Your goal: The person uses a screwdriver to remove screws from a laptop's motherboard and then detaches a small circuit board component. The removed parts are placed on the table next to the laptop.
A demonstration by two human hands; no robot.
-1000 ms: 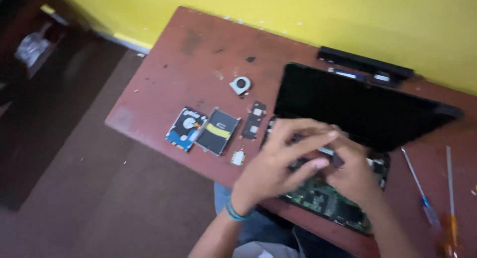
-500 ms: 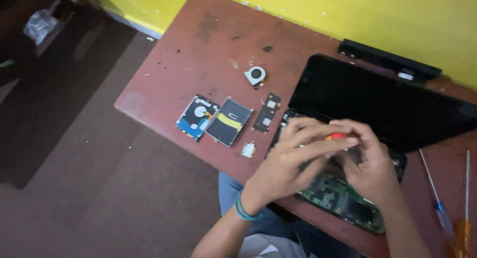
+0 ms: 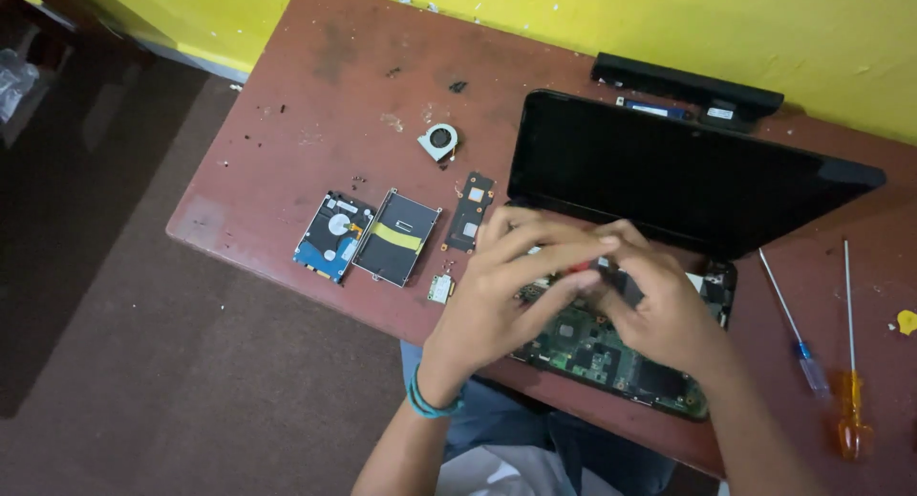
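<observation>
Head view: left hand [image 3: 506,295] and right hand [image 3: 659,310] meeting over opened laptop [image 3: 669,228] at near edge of red-brown surface [image 3: 287,142], fingers [image 3: 554,236] curled round small red-tipped tool [image 3: 580,266]; hard drive [image 3: 332,236], cooling fan [image 3: 438,140], two screwdrivers [image 3: 829,362] alongside
</observation>
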